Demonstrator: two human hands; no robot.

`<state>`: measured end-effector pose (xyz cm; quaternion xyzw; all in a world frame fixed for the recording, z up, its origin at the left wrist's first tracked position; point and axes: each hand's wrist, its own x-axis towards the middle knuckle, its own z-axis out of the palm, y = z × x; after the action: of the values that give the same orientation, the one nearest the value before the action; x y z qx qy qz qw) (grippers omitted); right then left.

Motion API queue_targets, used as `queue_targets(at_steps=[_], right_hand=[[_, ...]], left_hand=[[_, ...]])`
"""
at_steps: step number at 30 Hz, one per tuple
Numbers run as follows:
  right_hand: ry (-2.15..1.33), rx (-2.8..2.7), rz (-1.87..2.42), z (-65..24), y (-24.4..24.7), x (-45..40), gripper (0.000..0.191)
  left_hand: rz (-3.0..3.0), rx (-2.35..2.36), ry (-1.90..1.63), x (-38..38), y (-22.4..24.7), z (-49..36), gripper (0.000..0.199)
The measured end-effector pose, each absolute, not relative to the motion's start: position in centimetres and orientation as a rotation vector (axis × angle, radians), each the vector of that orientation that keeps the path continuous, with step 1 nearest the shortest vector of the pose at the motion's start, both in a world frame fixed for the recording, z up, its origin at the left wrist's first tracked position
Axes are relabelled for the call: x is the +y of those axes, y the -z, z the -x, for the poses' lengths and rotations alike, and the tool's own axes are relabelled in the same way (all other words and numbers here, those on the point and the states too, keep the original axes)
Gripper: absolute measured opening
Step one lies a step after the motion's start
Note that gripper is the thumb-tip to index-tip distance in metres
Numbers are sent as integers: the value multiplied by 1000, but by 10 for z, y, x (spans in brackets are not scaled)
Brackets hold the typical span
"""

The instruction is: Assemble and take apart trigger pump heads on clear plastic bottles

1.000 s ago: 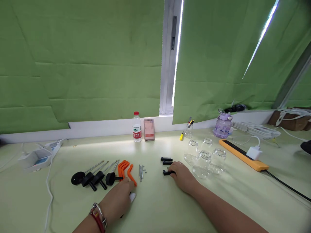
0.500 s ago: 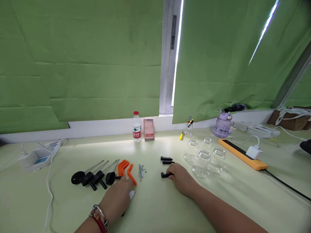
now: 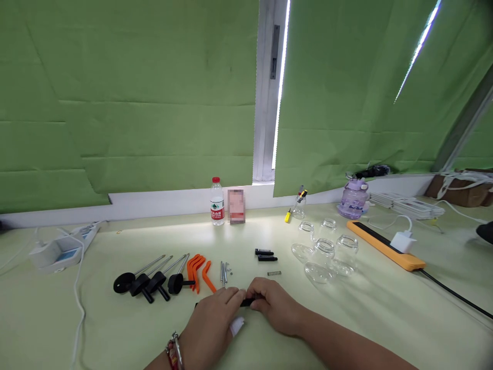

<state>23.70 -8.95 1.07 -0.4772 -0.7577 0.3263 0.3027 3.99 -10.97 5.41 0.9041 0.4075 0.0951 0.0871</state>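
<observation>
My left hand (image 3: 211, 321) is closed low on the table, palm down. A dark tip shows past its far side, so it seems to grip a black piece mostly hidden under the fingers. Something white wraps its thumb. Against its fingertips my right hand (image 3: 275, 304) pinches a small black plastic part (image 3: 247, 302); whether it joins the other piece I cannot tell. Just beyond the right hand lies a loose coil spring (image 3: 274, 273). Farther back are black plastic parts (image 3: 267, 259) with springs on them. Several long screws (image 3: 224, 272) lie beyond the left hand.
Orange curved handles (image 3: 208, 277) and black round pieces with metal rods (image 3: 157, 282) lie to the left. Several glass jars (image 3: 323, 257) stand at right, before an orange power strip (image 3: 385, 245). A water bottle (image 3: 217, 203) stands at the back.
My right hand has drawn the small black part toward me and left, leaving a spring on the table. My left hand has moved right to meet it.
</observation>
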Motion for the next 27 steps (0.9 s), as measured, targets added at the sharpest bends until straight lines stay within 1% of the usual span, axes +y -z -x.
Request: queue_targets(at_steps=[5, 8, 11, 13, 15, 19, 27], right_hand=[[-925, -2042, 1143, -229, -6, -96, 13], [-897, -2073, 1125, -233, -8, -93, 15], [-699, -2065, 1197, -248, -15, -84, 18], [-536, -2000, 1327, -262, -20, -76, 19], [-440, -1946, 1464, -277, -22, -68, 21], [-413, -1963, 1659, -294, -19, -58, 24], [-388, -2128, 1541, -278, -9, -61, 25]], left_hand=[[-2630, 1187, -228, -111, -55, -43, 40], [-2613, 1233, -282, -110, -51, -40, 33], [-2603, 1228, -369, -108, -48, -35, 22], [-2599, 1212, -409, -107, -47, -32, 19], [-2594, 1209, -414, -106, -48, -31, 18], [-2607, 1220, -389, -105, -48, -29, 21], [-2651, 1215, -376, -104, -47, -25, 21]])
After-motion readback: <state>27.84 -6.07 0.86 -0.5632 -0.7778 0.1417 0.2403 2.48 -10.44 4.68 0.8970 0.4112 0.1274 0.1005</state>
